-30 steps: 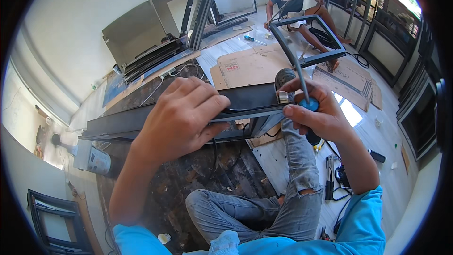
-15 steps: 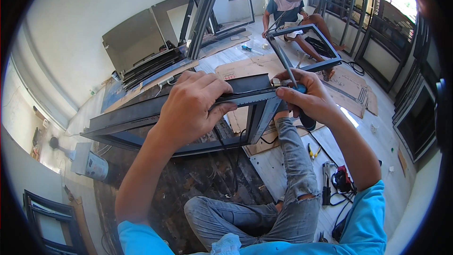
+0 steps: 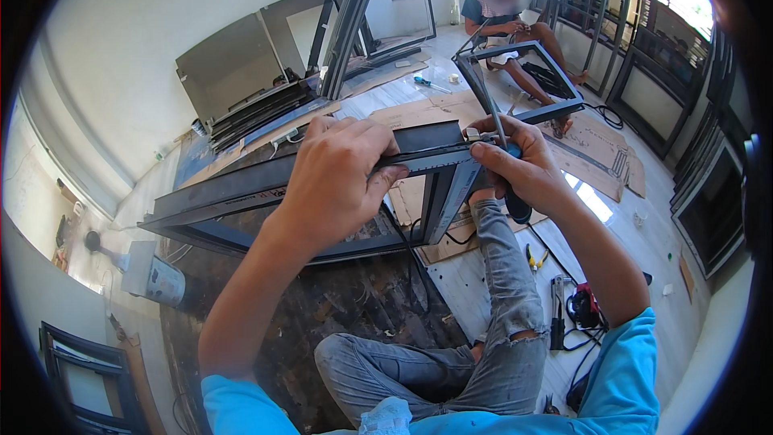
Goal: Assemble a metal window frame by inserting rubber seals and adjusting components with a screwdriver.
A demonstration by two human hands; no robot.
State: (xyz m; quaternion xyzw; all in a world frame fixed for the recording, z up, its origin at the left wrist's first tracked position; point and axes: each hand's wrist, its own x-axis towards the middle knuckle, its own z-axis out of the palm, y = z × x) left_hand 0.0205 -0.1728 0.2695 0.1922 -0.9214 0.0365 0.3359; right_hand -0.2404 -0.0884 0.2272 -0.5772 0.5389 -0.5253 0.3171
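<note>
A dark grey metal window frame (image 3: 427,138) stands tilted in front of me, above my bent legs. My left hand (image 3: 334,173) is wrapped over its top bar, with the thumb on the near side. At the right corner of the frame, my right hand (image 3: 519,157) closes around a screwdriver (image 3: 518,208) with a dark blue handle. Its shaft points upward, away from the frame. The fingertips and thumb of that hand also touch the corner beside a small pale fitting (image 3: 473,134). Exactly what they pinch there is hidden.
Yellow-handled pliers (image 3: 535,258) and a red-and-black power tool (image 3: 582,304) with a cord lie at my right. Cardboard (image 3: 600,153) covers floor ahead. Another person (image 3: 483,10) sits beyond a smaller frame (image 3: 555,111). A bucket (image 3: 165,283) stands left.
The frame has rolled slightly, showing more of its near side face, and my left hand has shifted with it. The screwdriver handle has swung a little left. The other person's hands have come together.
</note>
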